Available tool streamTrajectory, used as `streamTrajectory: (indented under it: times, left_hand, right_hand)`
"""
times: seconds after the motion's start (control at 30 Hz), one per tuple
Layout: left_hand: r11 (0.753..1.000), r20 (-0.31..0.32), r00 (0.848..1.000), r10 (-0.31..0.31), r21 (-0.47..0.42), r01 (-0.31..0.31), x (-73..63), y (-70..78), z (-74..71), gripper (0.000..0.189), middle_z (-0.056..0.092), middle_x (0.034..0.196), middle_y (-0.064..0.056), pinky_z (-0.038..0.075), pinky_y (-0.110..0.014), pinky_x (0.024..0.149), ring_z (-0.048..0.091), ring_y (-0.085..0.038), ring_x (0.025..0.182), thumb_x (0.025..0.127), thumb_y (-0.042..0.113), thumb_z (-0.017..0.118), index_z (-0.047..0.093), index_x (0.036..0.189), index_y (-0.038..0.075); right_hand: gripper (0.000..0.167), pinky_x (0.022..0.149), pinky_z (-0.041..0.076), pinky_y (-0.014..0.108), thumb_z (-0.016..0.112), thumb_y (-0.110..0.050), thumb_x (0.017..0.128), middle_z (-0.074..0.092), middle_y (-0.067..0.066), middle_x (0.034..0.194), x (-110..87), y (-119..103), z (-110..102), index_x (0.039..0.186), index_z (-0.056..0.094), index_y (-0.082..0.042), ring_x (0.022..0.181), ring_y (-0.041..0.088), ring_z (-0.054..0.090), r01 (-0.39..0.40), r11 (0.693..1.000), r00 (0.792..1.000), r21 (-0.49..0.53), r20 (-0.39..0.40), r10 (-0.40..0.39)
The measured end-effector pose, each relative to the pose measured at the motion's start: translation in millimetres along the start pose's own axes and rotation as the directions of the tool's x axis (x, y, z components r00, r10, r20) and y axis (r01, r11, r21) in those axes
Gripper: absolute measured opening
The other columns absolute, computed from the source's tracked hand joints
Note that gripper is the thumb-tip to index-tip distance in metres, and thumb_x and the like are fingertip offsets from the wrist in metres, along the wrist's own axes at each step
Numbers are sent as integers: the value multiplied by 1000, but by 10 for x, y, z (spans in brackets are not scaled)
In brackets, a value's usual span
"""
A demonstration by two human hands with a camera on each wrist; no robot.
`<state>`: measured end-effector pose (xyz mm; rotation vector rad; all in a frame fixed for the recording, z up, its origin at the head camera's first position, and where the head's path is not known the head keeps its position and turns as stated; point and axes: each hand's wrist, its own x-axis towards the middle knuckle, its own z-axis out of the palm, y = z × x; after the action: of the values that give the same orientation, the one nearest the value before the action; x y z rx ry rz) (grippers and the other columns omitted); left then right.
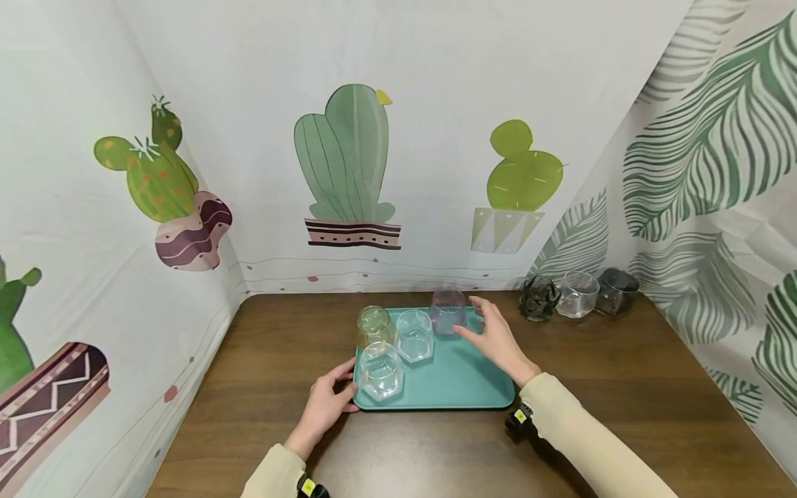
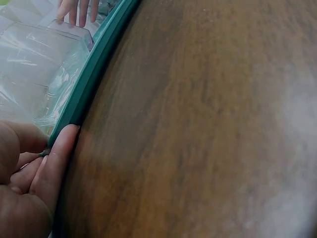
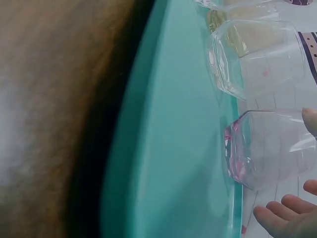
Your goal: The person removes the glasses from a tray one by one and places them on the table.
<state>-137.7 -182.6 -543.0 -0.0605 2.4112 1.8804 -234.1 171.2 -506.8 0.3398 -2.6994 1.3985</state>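
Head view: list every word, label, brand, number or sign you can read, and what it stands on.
No readable text anywhere.
Glasses and tray: no lettering visible.
Patterned backdrop: pictures only, no letters.
Yellow patch at the left wrist and yellow patch at the right wrist: any marks are too small to read.

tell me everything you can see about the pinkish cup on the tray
The pinkish cup is see-through, its tint strongest at the base, with faceted sides. It looks like glass or clear plastic. It stands upright on the far part of the teal tray, right of a clear cup. The right hand is at its right side; whether they touch is unclear.
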Motion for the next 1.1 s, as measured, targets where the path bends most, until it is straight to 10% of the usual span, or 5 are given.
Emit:
streamTrajectory:
  times: [1.1]
  left_hand:
    - [1000,-9,1000,21,-3,-21,-26,10,8,51,63,124,-27,66,-34,60,70,-22,84,97,-6,64,57,147,0]
  right_hand:
    - [83,110,49,59,80,-40,92,49,21,149,280,5,178,158,38,-12,138,42,48,-94,982,994,164,74,82]
